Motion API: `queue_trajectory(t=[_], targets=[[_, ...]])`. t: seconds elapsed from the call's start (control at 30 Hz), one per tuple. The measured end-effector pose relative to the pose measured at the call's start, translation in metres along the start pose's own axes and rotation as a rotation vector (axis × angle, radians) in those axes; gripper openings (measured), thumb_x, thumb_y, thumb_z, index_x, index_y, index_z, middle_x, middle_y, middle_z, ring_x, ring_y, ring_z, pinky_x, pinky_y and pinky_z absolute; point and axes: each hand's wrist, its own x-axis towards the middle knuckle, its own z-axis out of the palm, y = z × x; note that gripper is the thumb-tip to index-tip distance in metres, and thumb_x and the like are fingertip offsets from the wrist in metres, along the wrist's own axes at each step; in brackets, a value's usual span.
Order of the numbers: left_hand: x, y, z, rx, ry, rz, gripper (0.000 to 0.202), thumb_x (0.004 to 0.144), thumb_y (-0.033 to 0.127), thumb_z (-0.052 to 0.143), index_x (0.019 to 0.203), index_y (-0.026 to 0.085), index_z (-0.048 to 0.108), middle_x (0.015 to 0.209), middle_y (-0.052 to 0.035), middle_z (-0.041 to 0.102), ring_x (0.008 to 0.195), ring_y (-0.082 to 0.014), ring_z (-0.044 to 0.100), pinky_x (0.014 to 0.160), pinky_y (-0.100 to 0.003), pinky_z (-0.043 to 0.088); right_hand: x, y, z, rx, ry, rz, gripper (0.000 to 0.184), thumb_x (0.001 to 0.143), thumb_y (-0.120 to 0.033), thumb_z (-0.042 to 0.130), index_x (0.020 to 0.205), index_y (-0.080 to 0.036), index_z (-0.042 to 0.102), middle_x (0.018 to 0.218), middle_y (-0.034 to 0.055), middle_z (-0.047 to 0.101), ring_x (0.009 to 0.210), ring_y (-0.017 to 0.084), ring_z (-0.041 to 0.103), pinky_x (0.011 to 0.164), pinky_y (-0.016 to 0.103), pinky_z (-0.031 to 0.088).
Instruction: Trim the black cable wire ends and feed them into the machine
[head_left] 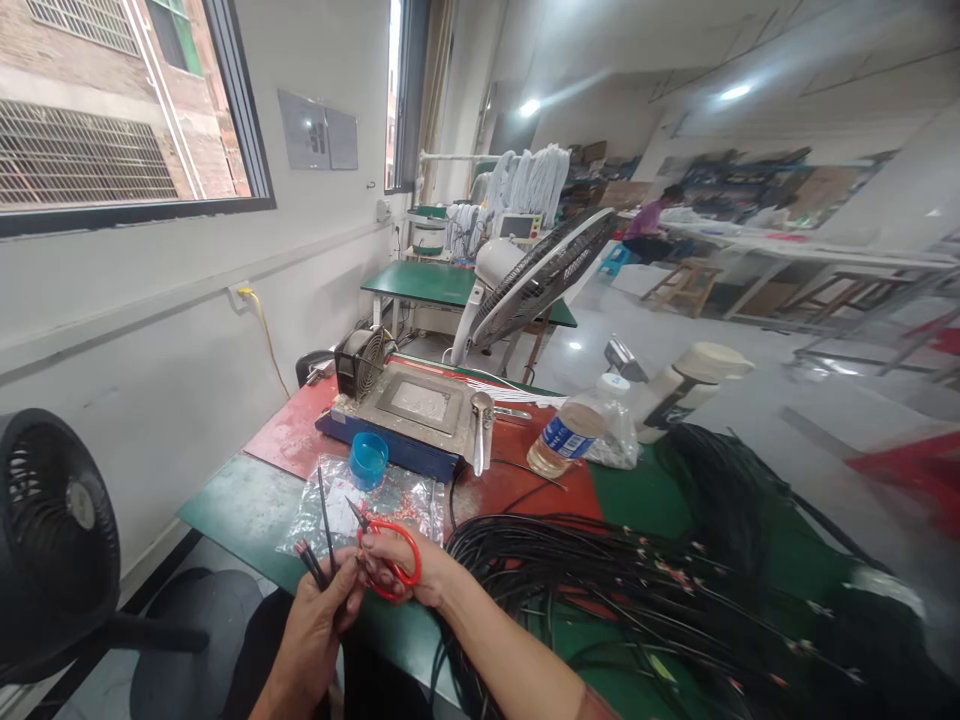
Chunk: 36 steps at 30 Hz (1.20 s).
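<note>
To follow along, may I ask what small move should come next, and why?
Perhaps bring the red-handled scissors to the black cables: the right hand has the scissors, the left hand holds the cables, and blades and cable ends are apart.

Single head-worn view (wide), facing forward and down over table (247, 505), hands (311, 612) close below.

The room is bright. Daylight comes by the window (120, 110), far left of the fingers (346, 577). Ceiling lamps (529, 107), far beyond them rightward, give some glare. The fingers look rather clear; to their right, the cables (600, 570) become blurred toward the edge.
</note>
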Motion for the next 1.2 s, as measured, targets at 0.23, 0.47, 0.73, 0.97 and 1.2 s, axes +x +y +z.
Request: queue_trajectory(t=[0.23,0.47,0.73,0.97,1.2], targets=[[-0.001,0.004,0.005,0.007,0.022,0.021,0.03,0.075,0.043,0.068,0.073,0.013,0.064,0.053,0.0036,0.04,0.048,-0.0059,0.024,0.042,-0.018,0.017,0.0,0.003,0.002,-0.033,0.007,-0.148,0.047,0.066,-0.056,0.066,0.057,-0.011,0.055,0.038,-0.0046,0.047,0.026,0.004,0.036,0.026,0.014,0.021],[-0.001,0.002,0.01,-0.05,0.128,0.015,0.035,0.069,0.046,0.073,0.077,0.013,0.064,0.052,0.0047,0.04,0.047,-0.0053,0.025,0.04,-0.016,0.018,0.0,0.0,0.003,-0.116,-0.014,-0.265,0.042,0.066,-0.049,0.07,0.054,-0.012,0.053,0.04,-0.0054,0.048,0.031,0.004,0.039,0.032,0.015,0.027],[0.002,-0.004,0.006,-0.069,0.141,0.026,0.034,0.069,0.044,0.073,0.078,0.013,0.064,0.054,0.0044,0.041,0.047,-0.0051,0.025,0.04,-0.016,0.018,0.001,0.001,0.001,-0.11,-0.001,-0.259,0.044,0.069,-0.053,0.066,0.059,-0.011,0.057,0.041,-0.0043,0.049,0.031,0.004,0.039,0.031,0.016,0.026],[0.002,-0.002,0.006,-0.045,0.164,0.047,0.037,0.067,0.044,0.075,0.085,0.013,0.067,0.053,0.0051,0.039,0.046,-0.0052,0.025,0.04,-0.017,0.017,0.0,0.001,0.002,-0.115,0.006,-0.257,0.045,0.068,-0.053,0.067,0.054,-0.013,0.052,0.04,-0.0051,0.047,0.03,0.004,0.038,0.031,0.016,0.026],[0.003,-0.007,0.003,-0.034,0.173,0.051,0.041,0.067,0.045,0.074,0.09,0.012,0.067,0.051,0.0055,0.038,0.046,-0.0053,0.025,0.041,-0.017,0.017,0.002,0.003,0.001,-0.113,0.014,-0.244,0.046,0.067,-0.054,0.067,0.055,-0.013,0.053,0.039,-0.0052,0.047,0.031,0.004,0.038,0.032,0.016,0.026]])
